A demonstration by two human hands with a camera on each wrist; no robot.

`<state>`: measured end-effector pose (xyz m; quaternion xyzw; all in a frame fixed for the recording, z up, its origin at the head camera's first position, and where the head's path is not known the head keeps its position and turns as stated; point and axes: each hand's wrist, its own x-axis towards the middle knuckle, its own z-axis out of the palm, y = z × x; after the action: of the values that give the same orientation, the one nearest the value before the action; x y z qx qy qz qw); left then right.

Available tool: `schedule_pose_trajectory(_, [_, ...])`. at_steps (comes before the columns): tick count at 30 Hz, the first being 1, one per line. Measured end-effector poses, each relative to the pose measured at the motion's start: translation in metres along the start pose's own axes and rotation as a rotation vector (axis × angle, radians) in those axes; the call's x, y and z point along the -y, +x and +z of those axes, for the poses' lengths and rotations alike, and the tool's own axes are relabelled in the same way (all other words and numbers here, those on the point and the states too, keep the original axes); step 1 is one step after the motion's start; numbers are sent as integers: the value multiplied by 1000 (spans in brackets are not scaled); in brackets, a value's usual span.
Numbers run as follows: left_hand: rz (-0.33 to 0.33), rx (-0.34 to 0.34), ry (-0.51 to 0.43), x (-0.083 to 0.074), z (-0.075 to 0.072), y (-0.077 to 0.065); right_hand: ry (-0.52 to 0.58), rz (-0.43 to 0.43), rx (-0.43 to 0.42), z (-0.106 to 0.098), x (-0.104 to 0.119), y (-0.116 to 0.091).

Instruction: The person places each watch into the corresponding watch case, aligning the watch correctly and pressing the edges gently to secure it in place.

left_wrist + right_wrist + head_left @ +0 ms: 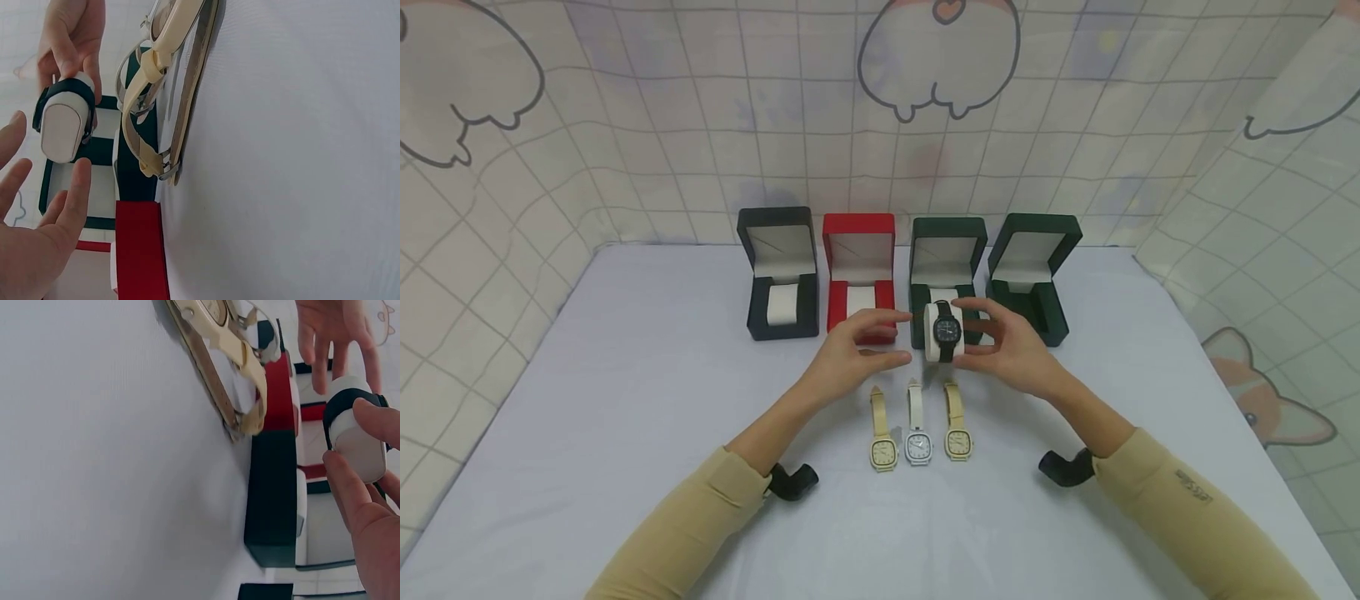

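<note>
Fingers of the right hand (1009, 348) are pinched about the white cushion (60, 132), around which the black watch (947, 330) is strapped; at its nine o'clock, the left hand (859, 343) is seen with parted fingers, holding nothing. If this pinch is loosened by haste, the watch might be dropped. Farther, at two o'clock, the cushionless green box (1054, 317) might be nudged by knuckles

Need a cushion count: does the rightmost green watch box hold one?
No, the rightmost green watch box shows only its bare dark green interior.
</note>
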<state>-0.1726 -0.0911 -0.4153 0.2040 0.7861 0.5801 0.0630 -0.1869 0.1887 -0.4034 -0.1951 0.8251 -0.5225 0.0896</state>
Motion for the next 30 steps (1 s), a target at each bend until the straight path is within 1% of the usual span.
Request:
schedule_pose_trajectory(6, [11, 4, 10, 1, 0, 0, -13, 12, -34, -20, -8, -2])
schedule_pose_trajectory(10, [-9, 15, 2, 0, 0, 0, -1, 28, -50, -32, -11, -4])
schedule_pose_trajectory(14, [-31, 22, 3, -1, 0, 0, -3, 62, -62, -43, -16, -4])
schedule_pose_trajectory(21, [-36, 35, 3, -1, 1, 1, -15, 83, -59, -63, -24, -3])
schedule_pose_trajectory(24, [-41, 36, 9, -1, 0, 1, -48, 91, -55, -71, -26, -2])
schedule_pose_trajectory(30, [-50, 35, 19, -2, 0, 1, -154, 121, -42, -85, -30, 2])
